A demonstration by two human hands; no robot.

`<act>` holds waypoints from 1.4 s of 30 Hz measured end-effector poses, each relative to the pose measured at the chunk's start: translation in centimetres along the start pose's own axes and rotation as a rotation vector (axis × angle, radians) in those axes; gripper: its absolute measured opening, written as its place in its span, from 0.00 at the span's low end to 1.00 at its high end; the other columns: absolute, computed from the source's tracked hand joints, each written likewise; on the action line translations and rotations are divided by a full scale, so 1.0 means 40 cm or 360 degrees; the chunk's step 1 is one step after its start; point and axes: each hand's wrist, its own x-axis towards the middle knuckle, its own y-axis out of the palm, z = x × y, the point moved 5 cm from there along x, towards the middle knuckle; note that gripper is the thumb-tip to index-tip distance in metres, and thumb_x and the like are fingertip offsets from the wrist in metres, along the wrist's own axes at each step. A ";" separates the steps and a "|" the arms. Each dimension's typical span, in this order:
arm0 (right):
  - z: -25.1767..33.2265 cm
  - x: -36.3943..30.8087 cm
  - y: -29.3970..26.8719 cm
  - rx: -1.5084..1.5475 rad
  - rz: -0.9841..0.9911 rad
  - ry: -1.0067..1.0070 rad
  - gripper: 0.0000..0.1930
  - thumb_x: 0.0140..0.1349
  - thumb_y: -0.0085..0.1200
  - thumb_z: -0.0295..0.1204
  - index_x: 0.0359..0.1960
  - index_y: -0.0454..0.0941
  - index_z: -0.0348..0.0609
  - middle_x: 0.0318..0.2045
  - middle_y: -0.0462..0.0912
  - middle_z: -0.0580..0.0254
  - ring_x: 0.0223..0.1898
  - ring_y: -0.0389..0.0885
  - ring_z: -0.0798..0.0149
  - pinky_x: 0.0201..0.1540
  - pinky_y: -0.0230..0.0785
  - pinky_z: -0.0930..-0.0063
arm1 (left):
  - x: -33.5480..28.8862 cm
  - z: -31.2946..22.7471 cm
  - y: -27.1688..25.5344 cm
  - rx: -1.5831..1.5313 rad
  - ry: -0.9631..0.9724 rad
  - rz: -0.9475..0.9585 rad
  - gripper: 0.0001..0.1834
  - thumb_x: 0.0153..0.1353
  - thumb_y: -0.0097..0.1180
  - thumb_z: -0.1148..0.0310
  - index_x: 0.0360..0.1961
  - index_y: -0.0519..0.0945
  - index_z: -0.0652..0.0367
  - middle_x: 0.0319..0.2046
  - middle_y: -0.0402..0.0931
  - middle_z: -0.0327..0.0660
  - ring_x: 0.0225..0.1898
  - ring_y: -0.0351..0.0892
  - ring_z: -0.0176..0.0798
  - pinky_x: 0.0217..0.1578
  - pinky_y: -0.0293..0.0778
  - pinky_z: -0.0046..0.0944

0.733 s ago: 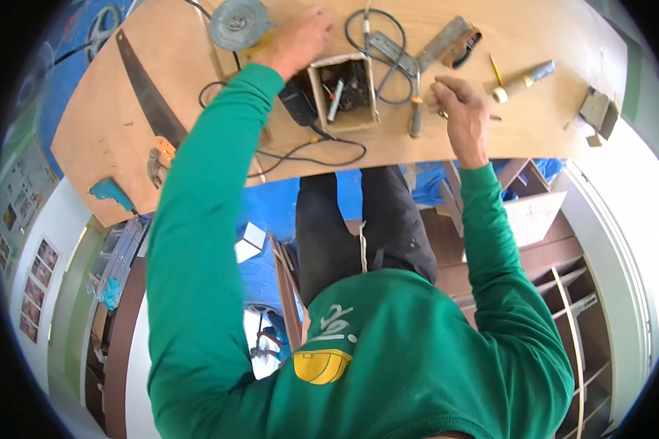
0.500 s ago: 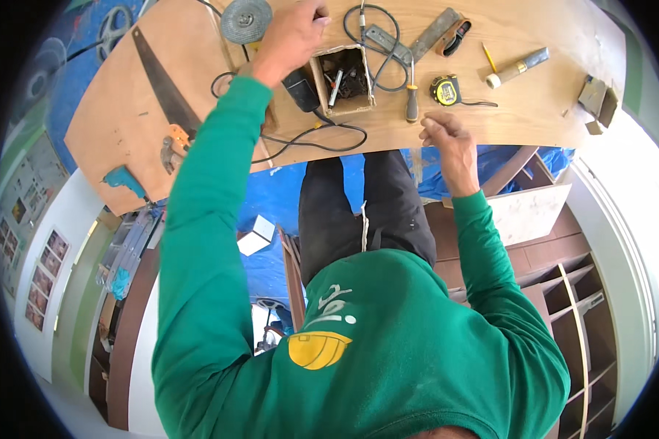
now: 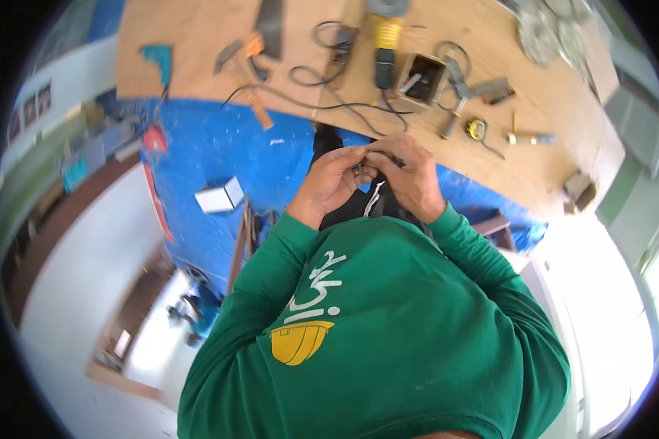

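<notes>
Green sleeves lead up from the lower edge of the head view to both hands, which meet just below the near edge of the pale plywood table (image 3: 212, 44), over the person's dark trousers. The left hand (image 3: 335, 179) and the right hand (image 3: 408, 175) touch at the fingertips, each grip pressed together, pinching a small dark metal part (image 3: 359, 169) between them; what kind of part it is cannot be told. On the table, above the hands, stand a small open wooden box (image 3: 422, 77) and a yellow-and-black power tool (image 3: 385, 45) just left of it. A yellow tape measure (image 3: 477, 129) lies right of the box. A hand saw (image 3: 269, 22) lies well to the left.
</notes>
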 end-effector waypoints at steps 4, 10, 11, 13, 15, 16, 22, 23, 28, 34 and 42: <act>0.087 -0.003 0.097 0.0079 0.0223 -0.0065 0.10 0.66 0.70 0.21 0.48 0.91 0.38 0.40 0.89 0.58 0.40 0.87 0.64 0.44 0.80 0.68 | -0.100 -0.022 -0.054 -0.0073 0.0137 0.0058 0.13 0.82 0.58 0.66 0.55 0.84 0.66 0.46 0.89 0.43 0.43 0.86 0.35 0.45 0.83 0.35; 0.176 -0.009 0.328 -0.0182 0.0575 -0.0089 0.12 0.69 0.70 0.25 0.51 0.89 0.36 0.42 0.90 0.57 0.41 0.88 0.66 0.46 0.80 0.70 | -0.266 -0.081 -0.238 -0.0273 0.0493 0.0040 0.08 0.78 0.61 0.74 0.54 0.84 0.63 0.45 0.88 0.43 0.43 0.87 0.34 0.46 0.84 0.32; 0.189 -0.014 0.373 -0.0173 0.0600 -0.0097 0.12 0.69 0.70 0.26 0.51 0.89 0.36 0.42 0.90 0.57 0.41 0.88 0.66 0.46 0.80 0.71 | -0.300 -0.097 -0.268 -0.0291 0.0539 0.0028 0.08 0.78 0.62 0.74 0.54 0.84 0.63 0.44 0.88 0.43 0.43 0.87 0.34 0.47 0.84 0.31; 0.210 -0.025 0.483 -0.0193 0.0701 -0.0066 0.10 0.71 0.68 0.26 0.50 0.90 0.36 0.42 0.91 0.56 0.39 0.87 0.66 0.46 0.80 0.71 | -0.378 -0.119 -0.340 -0.0353 0.0553 0.0009 0.08 0.76 0.64 0.75 0.53 0.84 0.64 0.43 0.88 0.43 0.43 0.88 0.35 0.48 0.85 0.34; 0.238 -0.036 0.591 -0.0214 0.0842 -0.0021 0.09 0.72 0.68 0.27 0.48 0.90 0.36 0.42 0.91 0.57 0.39 0.87 0.67 0.45 0.80 0.71 | -0.444 -0.128 -0.421 -0.0369 0.0616 -0.0052 0.08 0.76 0.64 0.75 0.53 0.84 0.64 0.44 0.88 0.44 0.43 0.88 0.36 0.48 0.85 0.35; 0.233 -0.044 0.644 -0.0271 0.0845 0.0078 0.08 0.72 0.67 0.26 0.47 0.90 0.35 0.41 0.90 0.58 0.38 0.86 0.68 0.44 0.80 0.72 | -0.485 -0.145 -0.449 -0.0398 0.0661 -0.0043 0.08 0.74 0.65 0.76 0.51 0.84 0.64 0.43 0.88 0.44 0.43 0.88 0.37 0.47 0.84 0.35; 0.308 -0.073 1.021 -0.0495 0.1185 -0.0186 0.07 0.70 0.66 0.20 0.48 0.88 0.34 0.42 0.90 0.56 0.40 0.88 0.66 0.45 0.81 0.72 | -0.697 -0.186 -0.703 -0.0611 0.0903 -0.0144 0.06 0.73 0.67 0.76 0.48 0.86 0.63 0.41 0.89 0.44 0.40 0.87 0.37 0.45 0.83 0.37; 0.325 -0.078 1.088 -0.0536 0.1251 -0.0340 0.08 0.69 0.66 0.19 0.48 0.88 0.35 0.43 0.90 0.56 0.41 0.88 0.65 0.45 0.82 0.72 | -0.736 -0.193 -0.740 -0.0671 0.0942 -0.0175 0.06 0.73 0.68 0.75 0.48 0.86 0.63 0.41 0.89 0.43 0.39 0.87 0.37 0.45 0.83 0.37; 0.423 -0.093 1.407 -0.0629 0.1533 -0.0717 0.10 0.68 0.66 0.17 0.50 0.87 0.35 0.47 0.89 0.55 0.44 0.89 0.63 0.48 0.82 0.69 | -0.911 -0.270 -0.900 -0.0872 0.1234 -0.0344 0.06 0.73 0.69 0.73 0.47 0.86 0.62 0.40 0.88 0.41 0.39 0.87 0.36 0.43 0.82 0.36; 0.481 -0.015 1.725 -0.0903 0.1782 -0.0431 0.09 0.72 0.66 0.24 0.50 0.88 0.34 0.43 0.90 0.56 0.44 0.88 0.65 0.50 0.80 0.69 | -1.047 -0.421 -1.077 -0.1011 0.1643 -0.0492 0.04 0.74 0.68 0.73 0.45 0.87 0.62 0.39 0.88 0.40 0.38 0.86 0.34 0.43 0.82 0.35; 0.563 0.101 2.201 -0.0634 0.2275 -0.0905 0.07 0.72 0.66 0.24 0.47 0.87 0.34 0.41 0.89 0.58 0.43 0.86 0.67 0.50 0.79 0.68 | -1.207 -0.654 -1.331 -0.1217 0.1845 -0.0613 0.05 0.74 0.67 0.73 0.45 0.86 0.63 0.38 0.87 0.42 0.40 0.85 0.36 0.44 0.81 0.36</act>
